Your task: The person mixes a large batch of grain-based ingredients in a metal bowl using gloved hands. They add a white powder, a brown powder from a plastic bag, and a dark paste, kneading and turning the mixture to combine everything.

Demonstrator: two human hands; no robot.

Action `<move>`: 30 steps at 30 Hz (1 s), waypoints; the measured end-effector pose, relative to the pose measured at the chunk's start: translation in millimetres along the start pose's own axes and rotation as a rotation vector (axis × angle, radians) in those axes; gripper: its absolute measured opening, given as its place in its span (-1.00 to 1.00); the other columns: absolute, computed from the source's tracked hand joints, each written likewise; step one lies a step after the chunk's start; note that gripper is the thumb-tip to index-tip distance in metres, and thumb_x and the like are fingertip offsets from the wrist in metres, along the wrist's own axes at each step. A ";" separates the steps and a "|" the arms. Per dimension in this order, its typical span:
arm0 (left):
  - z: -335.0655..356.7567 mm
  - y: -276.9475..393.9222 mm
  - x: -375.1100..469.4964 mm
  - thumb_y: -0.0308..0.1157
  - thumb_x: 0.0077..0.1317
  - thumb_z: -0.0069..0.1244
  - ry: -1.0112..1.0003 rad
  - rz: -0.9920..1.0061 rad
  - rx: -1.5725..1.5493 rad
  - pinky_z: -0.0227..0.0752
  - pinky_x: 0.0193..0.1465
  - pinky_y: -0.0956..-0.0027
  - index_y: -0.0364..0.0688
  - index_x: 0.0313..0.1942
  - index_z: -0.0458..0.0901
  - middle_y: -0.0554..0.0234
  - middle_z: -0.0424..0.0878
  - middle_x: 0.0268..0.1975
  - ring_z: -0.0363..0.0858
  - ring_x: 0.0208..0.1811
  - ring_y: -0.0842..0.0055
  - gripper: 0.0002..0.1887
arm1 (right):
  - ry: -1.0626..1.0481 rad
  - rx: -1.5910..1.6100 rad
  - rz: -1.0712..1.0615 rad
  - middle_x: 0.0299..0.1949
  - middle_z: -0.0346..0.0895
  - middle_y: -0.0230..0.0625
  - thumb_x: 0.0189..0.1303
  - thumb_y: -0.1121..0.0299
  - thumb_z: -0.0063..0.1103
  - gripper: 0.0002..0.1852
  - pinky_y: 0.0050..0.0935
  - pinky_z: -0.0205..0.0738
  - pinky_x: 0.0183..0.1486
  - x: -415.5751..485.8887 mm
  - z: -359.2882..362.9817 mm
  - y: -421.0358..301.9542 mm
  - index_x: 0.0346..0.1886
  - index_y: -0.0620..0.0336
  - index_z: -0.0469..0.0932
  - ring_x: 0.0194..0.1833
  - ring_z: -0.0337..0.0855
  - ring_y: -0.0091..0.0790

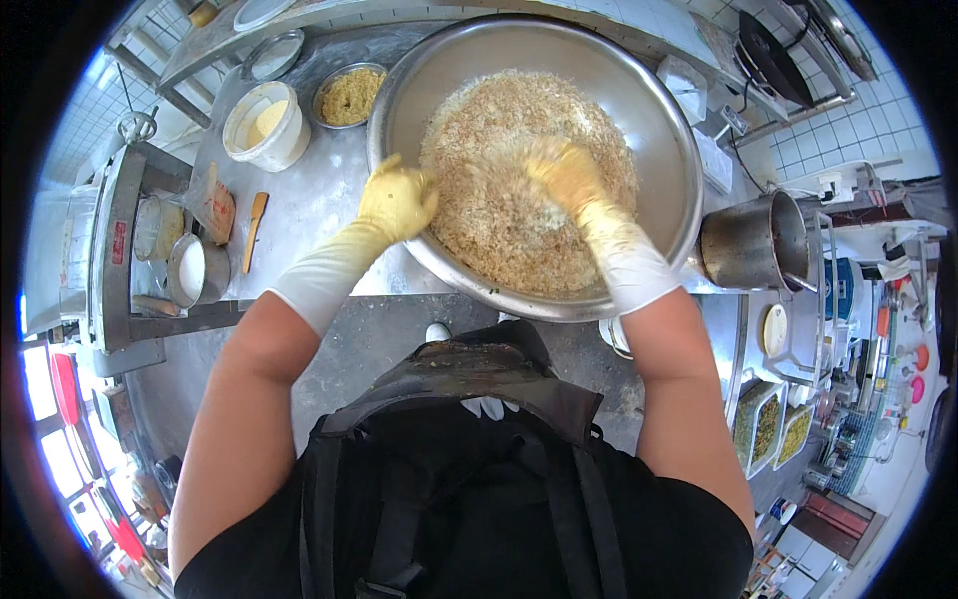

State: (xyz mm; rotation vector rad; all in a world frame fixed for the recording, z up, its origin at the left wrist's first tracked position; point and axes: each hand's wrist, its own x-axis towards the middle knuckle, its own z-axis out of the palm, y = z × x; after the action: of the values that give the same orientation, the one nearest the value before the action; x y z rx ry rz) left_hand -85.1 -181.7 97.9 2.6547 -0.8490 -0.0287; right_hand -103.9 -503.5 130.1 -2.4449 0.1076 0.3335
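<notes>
A large round metal bowl point(673, 142) stands before me on a steel worktable. It holds a heap of loose, pale brown and white grainy mixture point(524, 254), which looks like rice. My right hand point(565, 172), in a yellowish rubber glove with a white cuff, is at the middle of the mixture; motion blurs its fingers and the grains around them. My left hand point(397, 198), gloved alike, is curled over the bowl's left rim, its thumb on the inner side.
Left of the bowl are a small metal bowl of yellow mash point(352, 96), a white plastic tub of pale powder point(266, 127), a wooden-handled tool point(255, 232) and a printed plastic bag point(217, 206). A tall metal pot point(741, 243) stands at right. A shelf point(359, 19) runs behind.
</notes>
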 end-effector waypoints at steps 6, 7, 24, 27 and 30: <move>1.6 117.2 -50.9 0.41 0.58 -0.05 -0.573 0.290 0.012 0.70 0.07 -0.07 -0.26 -0.05 0.74 0.00 0.80 -0.30 0.83 -0.22 0.10 -0.24 | 0.853 -0.874 -0.669 0.39 0.74 -0.11 0.49 0.45 0.32 -0.60 -0.24 0.73 0.36 10.4 -107.9 6.0 0.35 0.12 0.71 0.29 0.82 -0.05; 5.9 140.1 -47.4 0.41 0.58 -0.04 -0.691 0.270 -0.075 0.73 0.12 -0.06 -0.29 0.05 0.73 -0.03 0.84 -0.22 0.87 -0.12 0.05 -0.22 | 0.865 -0.780 -0.655 0.42 0.71 -0.09 0.48 0.48 0.32 -0.56 -0.22 0.72 0.37 6.9 -119.9 0.0 0.39 0.14 0.68 0.30 0.81 -0.07; -11.4 62.5 138.9 0.26 0.65 -0.07 -0.680 -1.070 -0.812 0.75 0.24 0.04 -0.33 0.31 0.73 -0.07 0.90 0.12 0.89 0.14 0.11 -0.25 | -0.497 0.675 0.870 0.74 0.22 0.17 0.60 -0.28 0.15 -0.07 0.33 0.27 0.67 30.7 -76.8 212.5 0.80 0.08 0.19 0.69 0.33 0.17; 53.6 102.2 102.6 0.23 0.67 -0.10 -0.786 -1.192 -1.386 0.76 0.21 0.00 -0.27 0.37 0.71 -0.03 0.87 0.19 0.87 0.16 0.08 -0.28 | -0.629 1.023 0.852 0.72 0.29 0.05 0.61 -0.28 0.16 -0.12 0.05 0.37 0.65 -19.2 0.6 150.7 0.75 0.11 0.28 0.59 0.47 0.05; 123.4 119.8 85.6 0.19 0.69 -0.13 -0.617 -1.250 -1.674 0.75 0.22 -0.04 -0.22 0.42 0.67 0.00 0.84 0.25 0.84 0.20 0.07 -0.32 | -0.409 1.376 0.639 0.61 0.48 -0.14 0.66 -0.17 0.17 -0.23 -0.04 0.48 0.60 -25.9 42.9 105.8 0.70 0.10 0.37 0.52 0.57 -0.09</move>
State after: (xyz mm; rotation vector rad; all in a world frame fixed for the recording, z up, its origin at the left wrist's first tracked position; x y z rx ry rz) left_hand -97.2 -360.9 30.0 1.0586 0.6852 -1.2181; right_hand -155.0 -559.3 40.8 -0.9097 0.6822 0.7153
